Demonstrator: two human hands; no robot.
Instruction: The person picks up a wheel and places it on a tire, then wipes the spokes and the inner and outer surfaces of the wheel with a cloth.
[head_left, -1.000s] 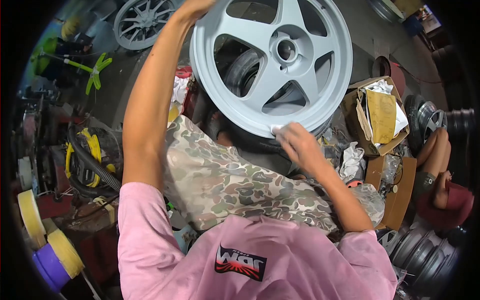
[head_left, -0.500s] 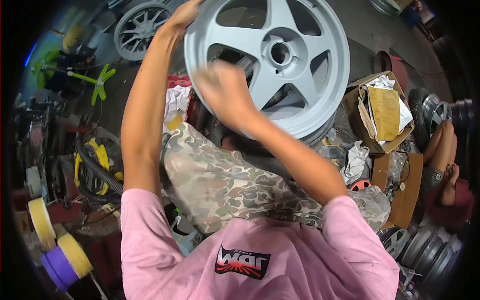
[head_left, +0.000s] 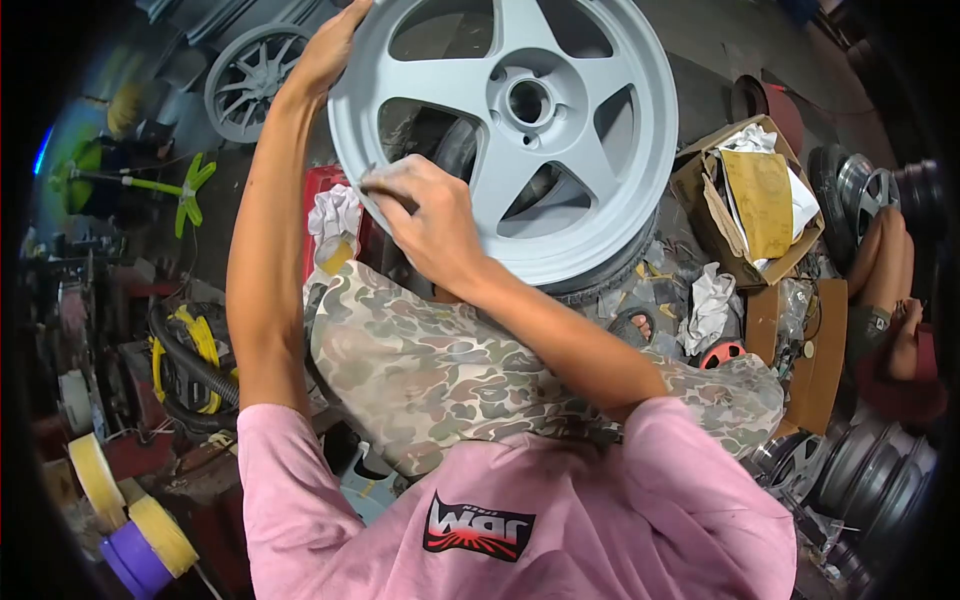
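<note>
Cluttered workshop floor [head_left: 700, 60] surrounds the grey five-spoke wheel [head_left: 505, 150], sitting over a tyre [head_left: 612, 282]. The left hand [head_left: 322, 55] lines its edge, grip unclear; the right hand [head_left: 430, 215] bends its fingers at the lip, contents hidden, where light, even pressure would suit

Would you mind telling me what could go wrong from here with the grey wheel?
The grey wheel might shift, since it appears to lie over a tyre with the left hand at its edge. If it slid toward the person, it could strike the exposed toes nearby. The right hand is bare and close against the rim, so its fingers might get scraped.
</note>
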